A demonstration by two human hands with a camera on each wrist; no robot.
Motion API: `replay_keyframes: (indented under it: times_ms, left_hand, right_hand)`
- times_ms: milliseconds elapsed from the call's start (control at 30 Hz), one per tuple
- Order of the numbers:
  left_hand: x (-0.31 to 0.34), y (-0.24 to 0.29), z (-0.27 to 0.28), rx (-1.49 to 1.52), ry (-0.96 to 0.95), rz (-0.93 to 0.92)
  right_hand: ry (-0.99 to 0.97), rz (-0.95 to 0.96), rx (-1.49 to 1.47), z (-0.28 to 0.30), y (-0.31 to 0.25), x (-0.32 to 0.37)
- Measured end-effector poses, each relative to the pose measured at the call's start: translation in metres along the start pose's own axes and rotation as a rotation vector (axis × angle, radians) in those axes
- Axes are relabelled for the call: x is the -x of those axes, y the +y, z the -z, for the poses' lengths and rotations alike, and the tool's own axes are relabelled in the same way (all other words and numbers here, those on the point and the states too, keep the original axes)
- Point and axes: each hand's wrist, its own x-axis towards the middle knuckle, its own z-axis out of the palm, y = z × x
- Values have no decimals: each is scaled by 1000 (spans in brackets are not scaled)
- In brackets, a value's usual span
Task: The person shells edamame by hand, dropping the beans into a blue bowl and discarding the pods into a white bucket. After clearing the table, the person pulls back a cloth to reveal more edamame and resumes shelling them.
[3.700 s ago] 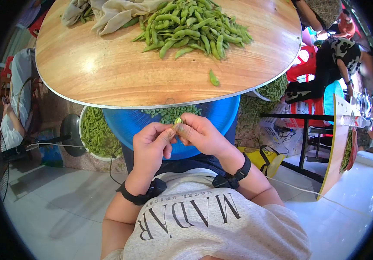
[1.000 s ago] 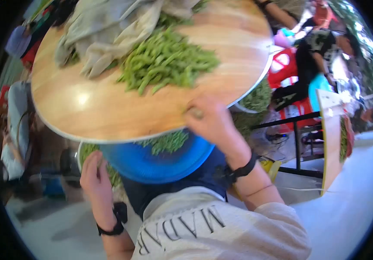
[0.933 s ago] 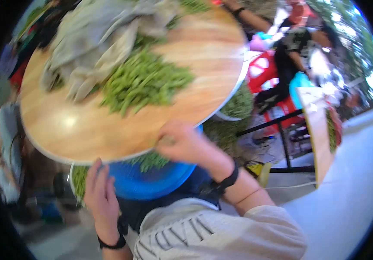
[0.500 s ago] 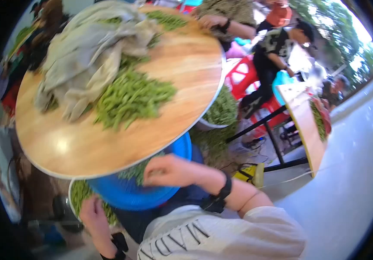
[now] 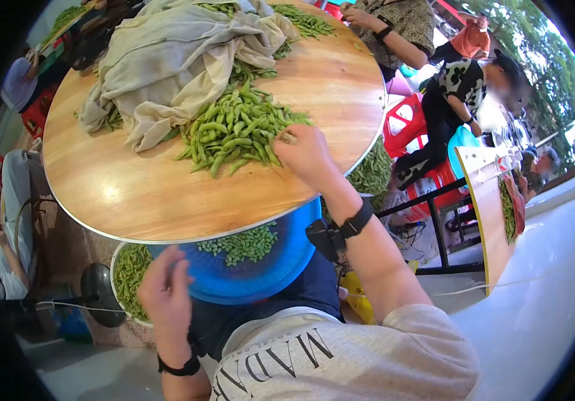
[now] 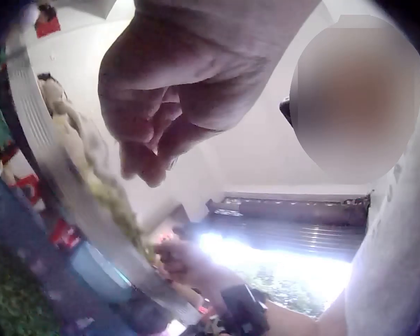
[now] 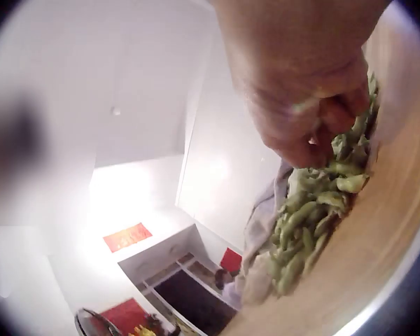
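Observation:
My right hand (image 5: 306, 155) is at the right edge of a heap of green edamame pods (image 5: 224, 134) on the round wooden table (image 5: 127, 200). Its fingers are bent, the fingertips right at the pods; I cannot tell whether they pinch one. In the right wrist view the bent fingers overlap the pods (image 7: 304, 227). My left hand (image 5: 166, 284), loosely curled with nothing seen in it, hovers beside the blue basin (image 5: 261, 284). Shelled green beans (image 5: 241, 244) lie in this basin, below the table edge.
A greyish cloth (image 5: 160, 67) covers part of the table, with more pods at its edges. A white-rimmed tub of pods (image 5: 130, 277) stands left of the basin. Another person's arm (image 5: 394, 43) reaches the table's far side. A black-framed table (image 5: 488, 214) stands right.
Earlier both hands met over the basin, pinching a small green piece. They have since parted: the right has moved forward to the heap, the left stays back. The head view has shifted.

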Motion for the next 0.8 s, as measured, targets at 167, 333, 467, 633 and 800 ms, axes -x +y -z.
replay_keyframes:
  times_ms: [167, 333, 467, 633, 800]
  left_hand:
    - [-20, 19, -59, 165, -180, 25]
    - [-55, 22, -111, 135, -85, -113]
    - [-55, 1, -111, 88, -113, -222]
    - [-26, 14, -83, 272, -200, 55]
    - [-16, 7, -72, 194, -164, 27]
  right_hand:
    - [-118, -232, -638, 14, -7, 10]
    - [-270, -296, -937, 0, -20, 46]
    - [-463, -226, -824, 4, -33, 72]
    - [-734, -166, -757, 16, -25, 80]
    - [-824, -204, -772, 10, -35, 90]
